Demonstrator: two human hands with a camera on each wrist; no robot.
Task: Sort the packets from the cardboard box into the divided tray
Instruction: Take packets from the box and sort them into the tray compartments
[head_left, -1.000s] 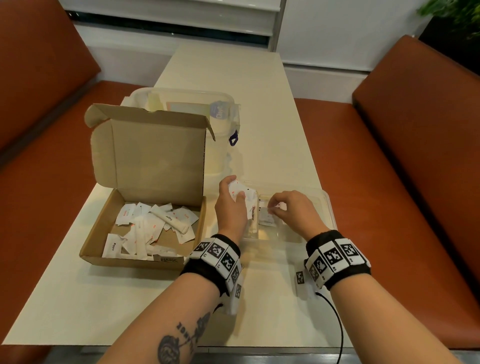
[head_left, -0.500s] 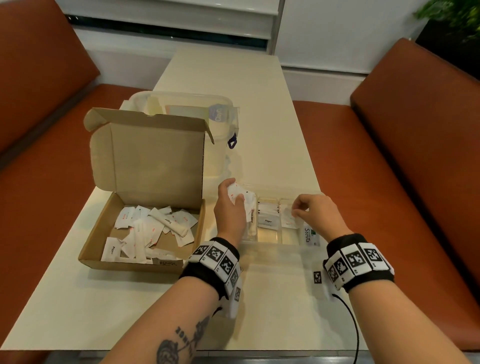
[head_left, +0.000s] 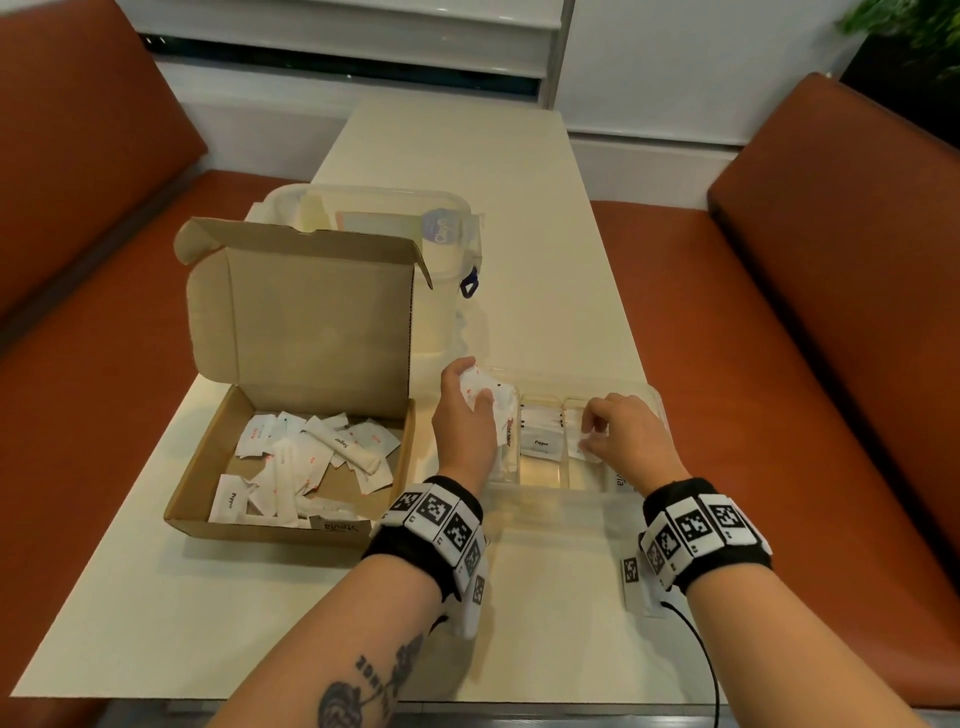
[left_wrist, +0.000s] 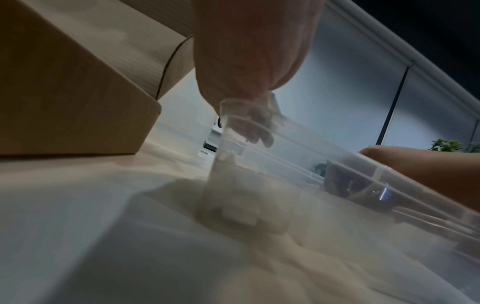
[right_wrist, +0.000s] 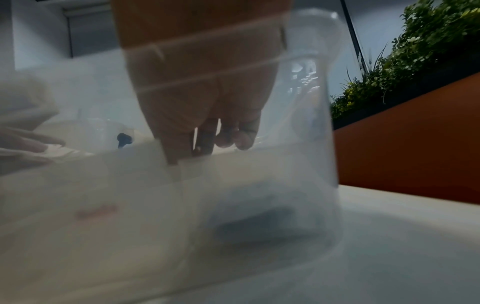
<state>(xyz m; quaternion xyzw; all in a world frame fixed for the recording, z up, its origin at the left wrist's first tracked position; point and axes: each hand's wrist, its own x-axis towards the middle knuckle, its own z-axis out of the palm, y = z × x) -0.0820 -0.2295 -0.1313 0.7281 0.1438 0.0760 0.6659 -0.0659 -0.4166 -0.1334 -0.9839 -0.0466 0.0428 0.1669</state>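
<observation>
Packets (head_left: 306, 462) are lying loose in the bottom of the open cardboard box (head_left: 291, 530), which is sitting on the left part of the cream desk (head_left: 519, 234) with its lid standing upright. Just to the right of the box, the clear divided tray (head_left: 550, 499) is resting on the desk, and both hands are reaching into it.

The left hand (head_left: 462, 421) is hovering over the tray's left end, its grip curled around a small bunch of white packets (head_left: 491, 397) with red print. Below it, a packet is standing on edge in the left compartment. In the left wrist view the fingers (left_wrist: 257, 133) are showing through the tray's clear wall, curled downward.

The right hand (head_left: 628, 441) is working over the right part of the tray, its grip pinching the edge of a white packet (head_left: 579, 447) between thumb and fingertips. The right wrist view is blurred by the plastic wall, so the pinch itself is hard to read there.

Between the two hands, a packet marked Pepper (head_left: 540, 441) is lying flat in a middle compartment.

Behind the cardboard box, a clear lidded container (head_left: 441, 228) with a blue clip is standing on the desk. Orange benches (head_left: 831, 312) are flanking the desk on both sides.
</observation>
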